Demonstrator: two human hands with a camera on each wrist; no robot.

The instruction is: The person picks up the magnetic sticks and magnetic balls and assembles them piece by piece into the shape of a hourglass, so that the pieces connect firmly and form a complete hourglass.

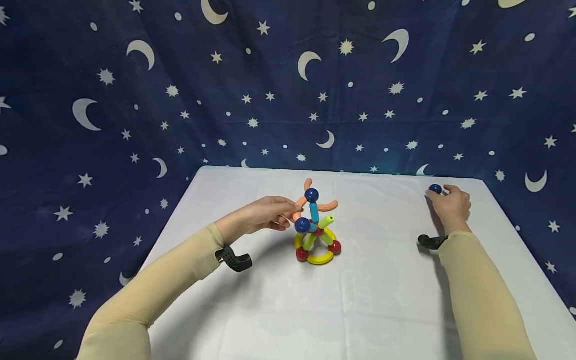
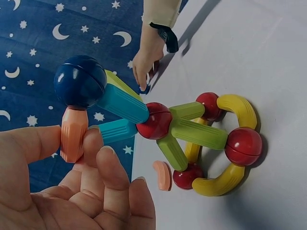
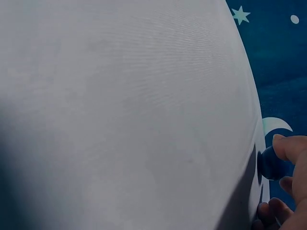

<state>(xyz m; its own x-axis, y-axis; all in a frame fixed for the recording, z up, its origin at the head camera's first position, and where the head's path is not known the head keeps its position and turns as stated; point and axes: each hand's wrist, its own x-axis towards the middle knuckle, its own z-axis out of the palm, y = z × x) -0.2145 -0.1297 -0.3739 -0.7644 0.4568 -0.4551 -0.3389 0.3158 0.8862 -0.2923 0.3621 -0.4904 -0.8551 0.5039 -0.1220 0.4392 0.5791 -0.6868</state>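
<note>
My left hand (image 1: pixel 271 214) pinches a peach rod (image 2: pixel 74 134) between thumb and fingers. The rod's end touches a blue ball (image 2: pixel 80 81) on the magnetic ball-and-rod figure. This figure stands on a ring of yellow curved rods (image 1: pixel 321 258) and red balls (image 1: pixel 335 247). Green rods (image 2: pixel 199 133) rise to a central red ball (image 2: pixel 154 120), from which light blue rods (image 1: pixel 314 212) and another green rod branch. A second blue ball (image 1: pixel 311 195) sits at the top, near peach curved rods (image 1: pixel 327 206). At the back right, my right hand (image 1: pixel 452 207) holds a loose blue ball (image 1: pixel 435 188) with its fingertips.
A white cloth covers the table (image 1: pixel 382 300). Behind it hangs a dark blue curtain (image 1: pixel 279 135) with moons and stars. The right hand is close to the table's far right edge. Each wrist wears a black strap (image 1: pixel 234 259).
</note>
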